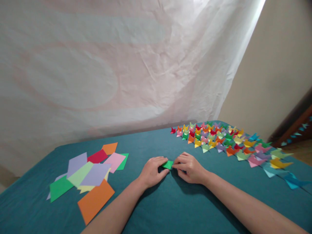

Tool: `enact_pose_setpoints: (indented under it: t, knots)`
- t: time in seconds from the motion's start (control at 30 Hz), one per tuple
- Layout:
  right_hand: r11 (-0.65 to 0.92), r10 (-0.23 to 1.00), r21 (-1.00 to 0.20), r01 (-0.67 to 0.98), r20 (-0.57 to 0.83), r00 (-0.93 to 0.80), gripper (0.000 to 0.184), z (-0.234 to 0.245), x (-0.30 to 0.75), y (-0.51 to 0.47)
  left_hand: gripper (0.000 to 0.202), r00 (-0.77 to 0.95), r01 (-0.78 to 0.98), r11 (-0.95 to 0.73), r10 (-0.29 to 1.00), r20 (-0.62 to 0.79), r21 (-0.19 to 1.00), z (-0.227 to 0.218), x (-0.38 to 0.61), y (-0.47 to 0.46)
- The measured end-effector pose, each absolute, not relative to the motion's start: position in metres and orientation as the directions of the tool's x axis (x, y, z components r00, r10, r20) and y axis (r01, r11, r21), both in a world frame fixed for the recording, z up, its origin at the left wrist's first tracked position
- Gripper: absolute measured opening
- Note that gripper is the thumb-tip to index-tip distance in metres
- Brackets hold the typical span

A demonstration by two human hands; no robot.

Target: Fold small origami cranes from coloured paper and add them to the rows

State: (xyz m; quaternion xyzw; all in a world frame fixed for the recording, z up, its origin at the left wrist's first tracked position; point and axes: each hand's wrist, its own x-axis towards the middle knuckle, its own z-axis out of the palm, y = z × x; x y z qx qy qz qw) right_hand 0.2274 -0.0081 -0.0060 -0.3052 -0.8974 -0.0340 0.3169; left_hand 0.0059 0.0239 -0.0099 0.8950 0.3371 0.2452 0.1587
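A small folded piece of green paper [168, 164] lies at the middle of the table, between my two hands. My left hand [154, 170] grips its left side, fingers over the far edge and thumb at the near edge. At the paper's right corner, the fingertips of my right hand [188, 168] are pinched together. Part of the paper is hidden under the left fingers.
Loose coloured sheets, such as an orange sheet [96, 201] and a lilac sheet [95, 174], overlap at the left. Rows of folded paper birds [220, 139] stand at the right. Behind the teal-covered table [146, 143] hangs a whitish cloth [136, 74].
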Motion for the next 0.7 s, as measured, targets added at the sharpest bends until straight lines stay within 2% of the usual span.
enact_pose_setpoints:
  t: [0.7]
  knots:
    - [0.835,0.481,-0.114,0.538,0.626,-0.614,0.027,-0.0054,0.2241,-0.0104,0.037,0.640,0.499,-0.694,0.699,0.318,0.519,-0.0086,0.0073,0.0274]
